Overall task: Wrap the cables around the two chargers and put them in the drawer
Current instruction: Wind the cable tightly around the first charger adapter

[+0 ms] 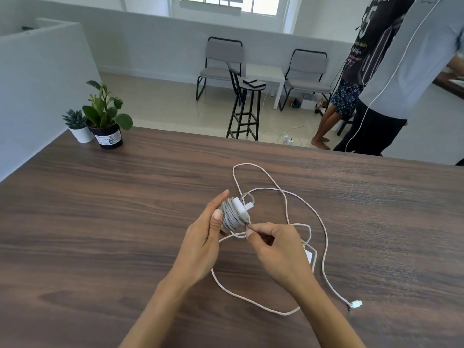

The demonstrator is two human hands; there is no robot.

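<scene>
Charger [239,208] wrapped in grey cable, clasped in left hand [204,243]; right hand [273,244] pinches cable tail. Loose grip risks coils springing undone.

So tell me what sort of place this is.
Probably an office or shared workroom. A long wooden table with potted plants faces an open tiled floor with two plain grey chairs, a tall stool and low white partition walls.

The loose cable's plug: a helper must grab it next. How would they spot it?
On the wooden table, look right of the right hand. The loose white cable ends near the table's near-right area in a small white plug, lying free, unlike the wrapped charger.
</scene>
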